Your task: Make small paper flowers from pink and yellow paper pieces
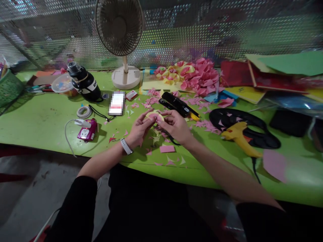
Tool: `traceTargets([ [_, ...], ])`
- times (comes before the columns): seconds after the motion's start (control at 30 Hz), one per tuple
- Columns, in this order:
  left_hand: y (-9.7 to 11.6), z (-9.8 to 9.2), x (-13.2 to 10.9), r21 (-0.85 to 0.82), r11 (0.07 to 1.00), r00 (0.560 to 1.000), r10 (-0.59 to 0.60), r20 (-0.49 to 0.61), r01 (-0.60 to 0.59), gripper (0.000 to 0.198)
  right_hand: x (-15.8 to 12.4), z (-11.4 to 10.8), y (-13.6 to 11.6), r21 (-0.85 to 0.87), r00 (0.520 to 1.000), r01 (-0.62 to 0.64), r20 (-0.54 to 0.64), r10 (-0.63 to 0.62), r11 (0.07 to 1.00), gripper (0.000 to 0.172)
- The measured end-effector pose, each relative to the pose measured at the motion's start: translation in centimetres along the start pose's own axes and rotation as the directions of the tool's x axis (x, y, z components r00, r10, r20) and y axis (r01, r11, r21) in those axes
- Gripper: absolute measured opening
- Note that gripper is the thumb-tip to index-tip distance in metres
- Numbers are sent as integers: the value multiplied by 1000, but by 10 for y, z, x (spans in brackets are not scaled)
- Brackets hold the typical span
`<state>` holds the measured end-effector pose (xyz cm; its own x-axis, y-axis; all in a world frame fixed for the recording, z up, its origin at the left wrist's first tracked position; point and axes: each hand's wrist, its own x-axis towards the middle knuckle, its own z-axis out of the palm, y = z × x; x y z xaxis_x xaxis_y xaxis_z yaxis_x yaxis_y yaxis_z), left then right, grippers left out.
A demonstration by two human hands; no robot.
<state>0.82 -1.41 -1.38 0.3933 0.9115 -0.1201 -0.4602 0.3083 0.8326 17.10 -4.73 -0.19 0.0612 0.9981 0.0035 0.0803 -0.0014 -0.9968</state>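
Observation:
Between my two hands, above the green table, is a small rounded paper petal piece [158, 115], pink with a yellow edge. My left hand [140, 127], with a white band on the wrist, pinches its left side. From the right, my right hand [176, 127] grips the same piece between thumb and fingers. A flat pink paper rectangle [167, 149] lies just below the hands, among pink and pale green scraps. Right behind my right hand lies a black hair-straightener-like tool [179, 105], partly over more scraps.
A heap of pink folded paper petals [200, 75] lies at the back. A yellow glue gun [239, 136] rests on a black pad [217, 117] at right. To the left stand a fan [125, 76], a black bottle [84, 82], a blurred phone [116, 103] and a purple power socket [87, 130].

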Motion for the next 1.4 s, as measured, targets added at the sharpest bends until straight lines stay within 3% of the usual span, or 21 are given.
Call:
traceTargets([
  [0.17, 16, -3, 0, 108, 993, 999, -44, 23, 42, 37, 2, -7, -2, -24, 997, -4, 74, 6, 1000, 43],
  [0.33, 34, -11, 4, 375, 925, 994, 15, 112, -56, 35, -1, -14, -13, -90, 985, -24, 168, 39, 996, 39],
  [0.6, 39, -7, 0, 564, 821, 979, -30, 200, -90, 38, 0, -18, -14, -118, 978, 10, 210, 16, 993, 35],
  [0.93, 39, -9, 2, 459, 886, 982, -139, 125, 67, 39, 3, -14, -6, -111, 994, 40, 106, -28, 993, 38],
  [1.4, 40, -8, 3, 411, 900, 977, -199, 80, 149, 36, 2, -14, -1, -78, 990, 39, 140, -28, 996, 35],
])
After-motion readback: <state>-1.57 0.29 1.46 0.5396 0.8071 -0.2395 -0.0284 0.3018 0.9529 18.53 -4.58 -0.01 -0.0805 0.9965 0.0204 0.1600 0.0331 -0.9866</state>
